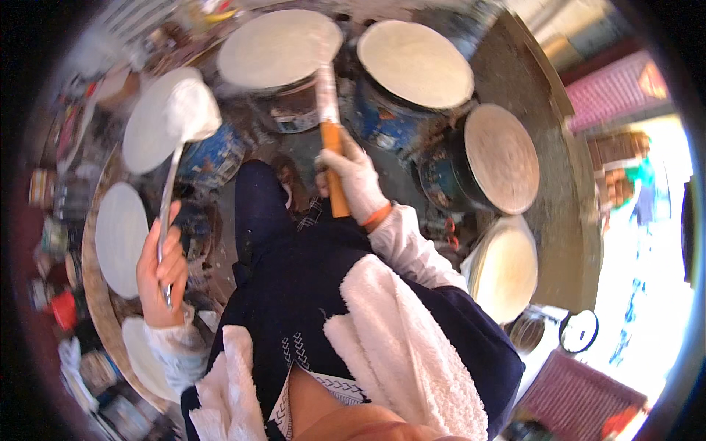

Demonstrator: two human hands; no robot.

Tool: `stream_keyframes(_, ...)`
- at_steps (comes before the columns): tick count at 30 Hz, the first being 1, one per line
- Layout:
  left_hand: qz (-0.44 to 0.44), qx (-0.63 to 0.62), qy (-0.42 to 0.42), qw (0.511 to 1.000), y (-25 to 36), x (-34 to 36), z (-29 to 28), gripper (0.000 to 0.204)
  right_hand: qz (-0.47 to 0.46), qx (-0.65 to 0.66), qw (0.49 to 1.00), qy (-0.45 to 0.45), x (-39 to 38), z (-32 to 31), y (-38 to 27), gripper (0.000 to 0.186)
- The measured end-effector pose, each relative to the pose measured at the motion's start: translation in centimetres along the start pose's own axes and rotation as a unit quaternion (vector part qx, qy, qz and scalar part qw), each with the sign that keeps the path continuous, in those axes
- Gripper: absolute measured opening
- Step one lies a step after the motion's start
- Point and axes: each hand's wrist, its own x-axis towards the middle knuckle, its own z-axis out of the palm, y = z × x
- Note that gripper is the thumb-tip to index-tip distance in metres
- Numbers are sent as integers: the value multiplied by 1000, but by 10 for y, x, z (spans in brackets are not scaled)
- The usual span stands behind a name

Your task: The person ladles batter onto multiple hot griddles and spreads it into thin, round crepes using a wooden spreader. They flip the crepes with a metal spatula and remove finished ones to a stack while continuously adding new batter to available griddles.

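My bare left hand is closed round the thin metal handle of a ladle. The ladle's bowl is heaped with thick white batter and hangs over a pale-covered round griddle at the upper left. In a white glove, my right hand grips the orange wooden handle of a long flat spatula. White batter coats its blade, which reaches over the right part of the top middle griddle. A smooth pale layer covers that griddle. Blur hides whether the blade touches it.
More pale-topped griddles stand round me: upper right, right and left. Blue drum-like stoves sit beneath some. A stack of flat round sheets lies at the lower right. A curved counter rings the right side.
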Motion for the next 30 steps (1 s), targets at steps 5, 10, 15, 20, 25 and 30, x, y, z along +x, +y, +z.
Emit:
stream_keyframes(5, -139, 133, -197, 961, -42, 101, 110, 42, -63, 94, 967, 230, -68, -114, -27, 65)
stream_keyframes(10, -253, 191, -367, 875, -119, 163, 246, 43, -173, 151, 897, 378, -151, -163, -47, 61)
stream_keyframes(15, -268, 245, -475, 802, -248, 193, 344, 39, -244, 150, 820, 496, -192, -179, -57, 53)
stream_keyframes(20, -282, 334, -481, 760, -418, 217, 382, 28, -277, 93, 788, 542, -186, -204, -72, 47)
stream_keyframes(25, -64, 523, -552, 646, -555, 256, 349, 24, -211, 110, 806, 542, -150, -261, -72, 51)
stream_keyframes(30, 281, 716, -447, 456, -579, 307, 325, 51, -273, 137, 734, 606, -130, -293, -59, 53)
